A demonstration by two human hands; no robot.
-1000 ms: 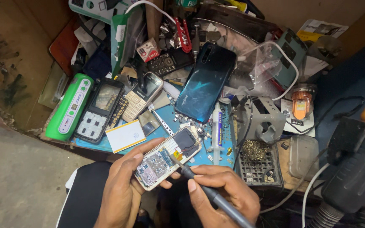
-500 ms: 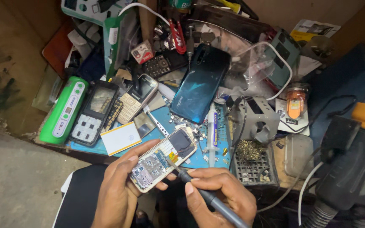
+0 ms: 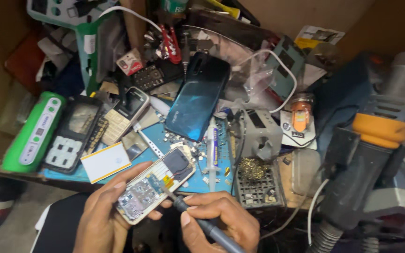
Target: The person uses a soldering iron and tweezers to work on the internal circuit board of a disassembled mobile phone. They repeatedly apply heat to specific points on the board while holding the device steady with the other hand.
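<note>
Centrally, the opened keypad phone (image 3: 155, 185) (back cover off, circuit board exposed) lies tilted in the left hand (image 3: 100, 215), whose fingers grasp its lower end just below the edge of the blue work mat (image 3: 198, 180). Right hand (image 3: 221, 222) fingers clench a grey soldering iron (image 3: 198, 220), tip touching the board. Beyond lie a blue smartphone (image 3: 195, 100), a syringe (image 3: 212, 150) and a green device (image 3: 33, 133).

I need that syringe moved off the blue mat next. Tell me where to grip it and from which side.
Probably best to grip the syringe across its barrel at mid-length, coming straight down from above. It lies flat on the blue mat, running toward and away from the person, so its long sides are open for a pinch. The dark blue phone crowds its far end, and small loose parts lie around its near end.
</note>
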